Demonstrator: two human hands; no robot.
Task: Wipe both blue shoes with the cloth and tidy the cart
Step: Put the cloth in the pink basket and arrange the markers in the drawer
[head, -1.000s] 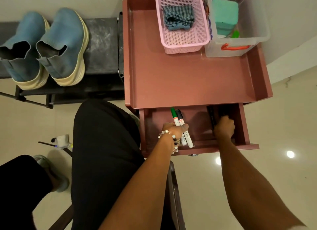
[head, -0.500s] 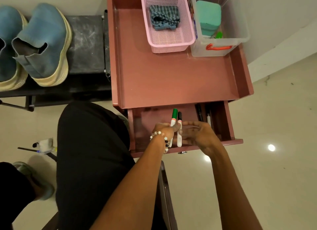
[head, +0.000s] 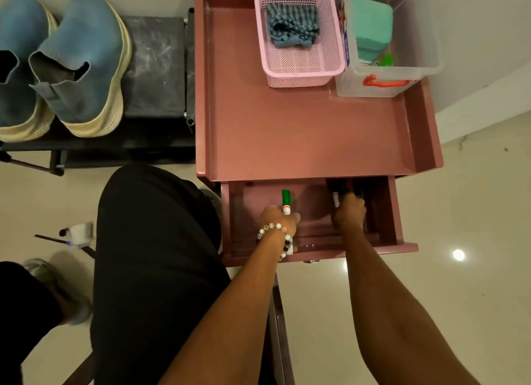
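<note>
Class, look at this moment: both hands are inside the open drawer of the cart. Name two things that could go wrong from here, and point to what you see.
1. The left hand grips only the lower part of the green-capped marker; it might slip out.
2. Both hands, including the right hand, are inside the open drawer; pushing it shut now could pinch fingers.

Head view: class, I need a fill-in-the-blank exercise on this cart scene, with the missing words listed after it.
1. The striped cloth lies in the pink ____.
2. The left hand grips a marker with a ____ cap.
3. Both hands reach into the cart's open ____.
4. The two blue shoes stand to the ____ of the cart.

Missing words: basket; green; drawer; left
</note>
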